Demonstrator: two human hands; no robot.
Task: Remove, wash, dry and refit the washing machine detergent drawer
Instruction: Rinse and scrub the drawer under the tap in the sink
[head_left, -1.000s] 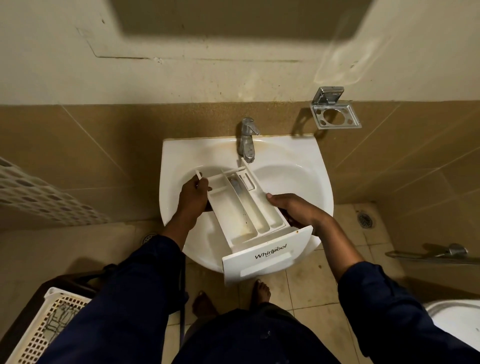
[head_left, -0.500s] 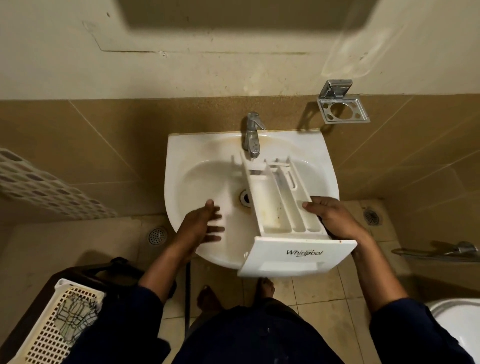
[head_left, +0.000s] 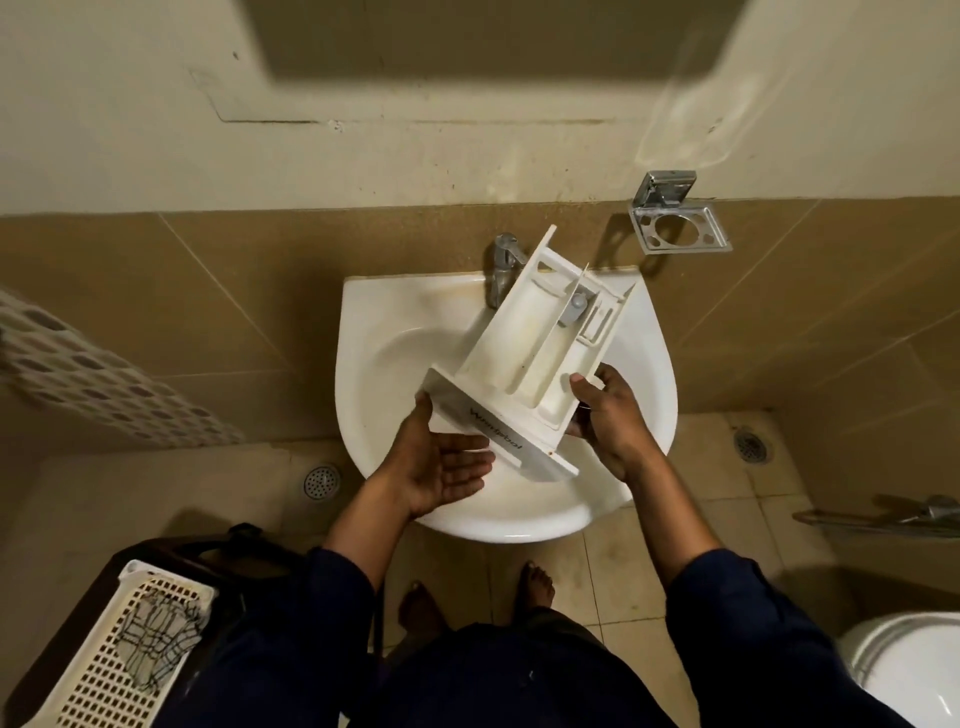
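The white detergent drawer is held tilted above the white wash basin, its open compartments facing me and its back end raised toward the tap. Yellowish stains show inside the compartments. My right hand grips the drawer's right side near the front panel. My left hand lies palm up with straight fingers under the front panel, its thumb against the panel's left corner.
A metal holder is fixed to the wall right of the tap. A white perforated laundry basket sits at the lower left, a toilet at the lower right. Floor drains lie beside the basin.
The drawer has been lifted and tipped up, its front panel swung left and its back end raised toward the tap. My left hand moved from the basin rim to under the front panel.
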